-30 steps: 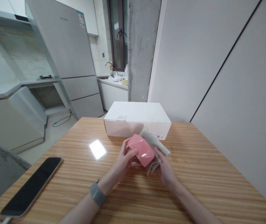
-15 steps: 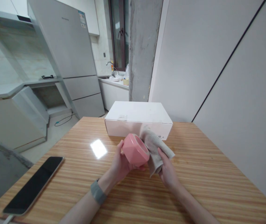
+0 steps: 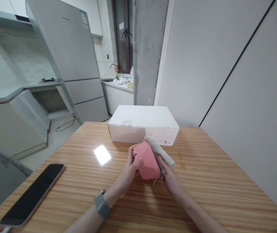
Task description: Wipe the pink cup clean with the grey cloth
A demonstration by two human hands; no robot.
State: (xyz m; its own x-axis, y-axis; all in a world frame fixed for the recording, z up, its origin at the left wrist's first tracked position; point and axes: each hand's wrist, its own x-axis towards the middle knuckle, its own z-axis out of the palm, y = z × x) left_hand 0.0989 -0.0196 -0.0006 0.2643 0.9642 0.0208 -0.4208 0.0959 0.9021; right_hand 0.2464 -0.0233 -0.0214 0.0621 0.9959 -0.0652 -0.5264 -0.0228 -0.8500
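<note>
Over the table, my left hand grips a pink faceted pot by its left end, thumb on the near side. The pot is tilted, its right end facing the cloth. My right hand is closed on a folded grey cloth, which lies against the pot's right end. The cloth hides that end, so I cannot see whether any of it reaches inside. Part of the right fingers is hidden behind the cloth and pot.
A white box sits just beyond my hands on the wooden table. A black phone with a white cable lies at the left edge. Behind are a refrigerator, a sink counter and a concrete pillar.
My left hand has turned the pot, so its open end now faces right instead of toward me. The cloth has moved left and come up against it.
</note>
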